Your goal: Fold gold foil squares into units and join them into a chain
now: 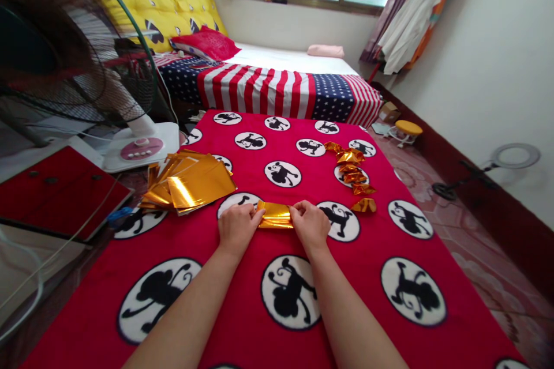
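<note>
A folded gold foil sheet (276,215) lies level between my two hands on the red cloth with monkey prints (346,277). Its left end is pinched by my left hand (239,226), thumb and fingers pressed together. My right hand (310,223) grips the right end in the same way. To the left of my hands is a fanned stack of gold foil sheets (201,181). Several folded gold foil pieces (352,174) form a loose row beyond my right hand, towards the back right of the cloth.
On the left stand a fan (138,138) and a red panel (56,190). Behind the cloth is a bed with a striped and starred cover (259,89). A yellow stool (408,128) and a ring-shaped stand (515,155) are on the right.
</note>
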Demonstrator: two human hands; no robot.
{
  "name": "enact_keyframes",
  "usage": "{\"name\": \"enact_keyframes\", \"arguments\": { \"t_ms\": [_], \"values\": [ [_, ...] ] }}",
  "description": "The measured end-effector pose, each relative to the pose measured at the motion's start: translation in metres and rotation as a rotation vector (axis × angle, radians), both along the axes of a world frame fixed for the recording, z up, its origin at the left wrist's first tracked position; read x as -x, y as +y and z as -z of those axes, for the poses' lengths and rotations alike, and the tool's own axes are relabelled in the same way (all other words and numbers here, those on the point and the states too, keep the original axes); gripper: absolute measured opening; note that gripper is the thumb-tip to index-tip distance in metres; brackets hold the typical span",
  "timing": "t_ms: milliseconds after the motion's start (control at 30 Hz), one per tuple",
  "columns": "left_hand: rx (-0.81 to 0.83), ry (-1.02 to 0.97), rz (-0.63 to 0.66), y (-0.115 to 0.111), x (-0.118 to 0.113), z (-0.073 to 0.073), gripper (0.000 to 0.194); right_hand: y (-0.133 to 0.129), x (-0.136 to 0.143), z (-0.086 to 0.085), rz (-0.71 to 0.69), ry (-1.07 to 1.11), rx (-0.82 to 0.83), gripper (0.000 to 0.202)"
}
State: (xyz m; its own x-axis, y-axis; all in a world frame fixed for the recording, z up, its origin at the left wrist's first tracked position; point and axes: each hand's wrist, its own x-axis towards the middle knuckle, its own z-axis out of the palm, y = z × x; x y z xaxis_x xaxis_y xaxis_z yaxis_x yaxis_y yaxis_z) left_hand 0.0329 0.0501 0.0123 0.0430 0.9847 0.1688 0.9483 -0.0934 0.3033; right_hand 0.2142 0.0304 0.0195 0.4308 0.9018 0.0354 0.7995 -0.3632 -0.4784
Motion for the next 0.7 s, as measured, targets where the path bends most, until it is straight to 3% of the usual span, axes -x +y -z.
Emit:
{"name": "enact_keyframes", "arguments": {
  "t_ms": [233,367,467,567,700],
  "values": [
    [-0.007,-0.002,0.007,-0.001,0.0,0.0,0.036,0.001,0.003,-0.004,0.021,-0.01,0.037,0.019],
    [-0.099,-0.117,0.035,-0.002,0.002,0.0,0.029,0.003,0.003,-0.008,0.013,-0.023,0.067,0.02],
    [-0.184,-0.218,0.226,0.0,0.003,0.002,0.018,0.004,0.003,-0.008,-0.005,-0.019,0.074,0.019],
    [-0.156,-0.316,0.479,0.005,0.004,0.006,0.016,0.006,0.0,-0.008,-0.01,-0.011,0.083,0.019],
    [-0.099,-0.427,0.516,0.011,0.005,0.009,0.009,0.005,-0.005,-0.011,-0.021,0.067,0.054,0.018]
  ]
}}
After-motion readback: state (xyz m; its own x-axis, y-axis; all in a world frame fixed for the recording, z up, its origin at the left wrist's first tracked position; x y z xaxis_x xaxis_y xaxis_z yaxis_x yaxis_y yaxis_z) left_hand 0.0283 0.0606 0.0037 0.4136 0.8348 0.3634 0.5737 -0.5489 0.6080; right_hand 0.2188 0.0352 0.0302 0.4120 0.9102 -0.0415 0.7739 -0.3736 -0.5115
